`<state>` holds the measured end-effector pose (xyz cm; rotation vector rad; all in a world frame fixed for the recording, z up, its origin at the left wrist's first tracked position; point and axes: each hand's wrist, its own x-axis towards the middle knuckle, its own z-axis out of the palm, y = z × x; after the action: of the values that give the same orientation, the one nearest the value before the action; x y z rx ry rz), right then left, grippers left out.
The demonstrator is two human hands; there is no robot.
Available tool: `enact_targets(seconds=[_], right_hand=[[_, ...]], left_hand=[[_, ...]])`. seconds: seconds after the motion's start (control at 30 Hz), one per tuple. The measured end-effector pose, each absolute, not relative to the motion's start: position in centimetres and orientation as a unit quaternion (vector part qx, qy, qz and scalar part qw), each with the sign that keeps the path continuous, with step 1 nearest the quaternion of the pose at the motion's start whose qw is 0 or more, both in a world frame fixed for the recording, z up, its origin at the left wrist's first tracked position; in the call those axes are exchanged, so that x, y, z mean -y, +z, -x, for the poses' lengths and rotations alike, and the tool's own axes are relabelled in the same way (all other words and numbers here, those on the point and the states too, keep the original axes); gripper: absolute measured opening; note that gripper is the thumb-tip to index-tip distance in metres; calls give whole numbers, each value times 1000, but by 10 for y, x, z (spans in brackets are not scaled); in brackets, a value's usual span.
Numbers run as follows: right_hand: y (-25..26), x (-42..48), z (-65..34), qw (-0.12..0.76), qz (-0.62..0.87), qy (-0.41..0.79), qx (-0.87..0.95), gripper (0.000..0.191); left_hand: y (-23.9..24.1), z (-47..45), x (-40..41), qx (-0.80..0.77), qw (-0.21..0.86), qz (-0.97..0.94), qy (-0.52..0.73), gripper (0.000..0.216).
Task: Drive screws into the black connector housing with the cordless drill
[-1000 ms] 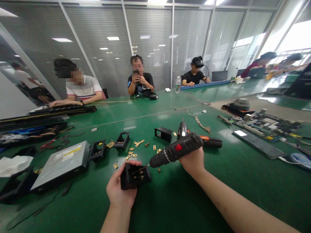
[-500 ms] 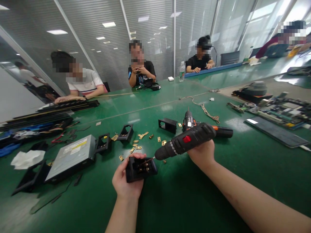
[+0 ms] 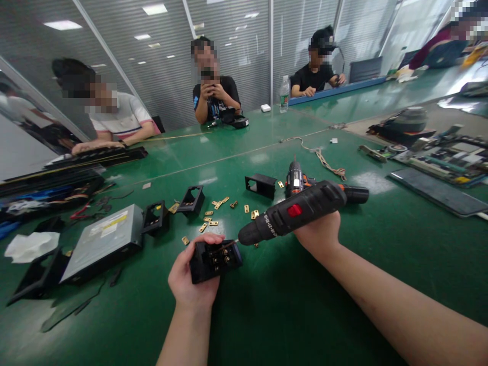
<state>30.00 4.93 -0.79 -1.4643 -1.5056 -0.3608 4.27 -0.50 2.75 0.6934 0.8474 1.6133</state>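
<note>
My left hand (image 3: 194, 277) is closed round a small black plastic housing (image 3: 202, 265), its open side facing up toward me. Brass-coloured terminals and screws show inside it. In my right hand (image 3: 318, 231) is a black cordless drill (image 3: 282, 213) with a red switch, tilted down to the left. Its long thin bit reaches into the housing; where the tip touches, I cannot make out. Several small brass plates (image 3: 213, 223) lie on the green table beyond the housing. A second power drill (image 3: 295, 178) rests behind the one I hold.
More black housings (image 3: 260, 185) stand on the table (image 3: 267, 310). At left are a silver disc drive (image 3: 104, 241) and crumpled white tissue (image 3: 31, 246). A phone (image 3: 438, 190) and circuit boards (image 3: 457, 157) lie right, near a coiled cord (image 3: 330, 165). Several people sit across the table.
The camera view has shifted, so the scene sits slightly higher and left. Both hands keep hold of the housing and drill, with the bit still inside the housing.
</note>
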Motion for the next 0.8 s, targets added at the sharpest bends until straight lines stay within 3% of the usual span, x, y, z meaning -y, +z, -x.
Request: enact_targets(seconds=[0.13, 0.8], right_hand=[[-7, -48, -301, 496, 592, -153, 616, 54], [-6, -46, -298, 456, 593, -209, 629, 48]], left_hand=[[26, -41, 5, -344, 560, -318, 683, 33], [26, -44, 4, -354, 565, -294, 685, 31]])
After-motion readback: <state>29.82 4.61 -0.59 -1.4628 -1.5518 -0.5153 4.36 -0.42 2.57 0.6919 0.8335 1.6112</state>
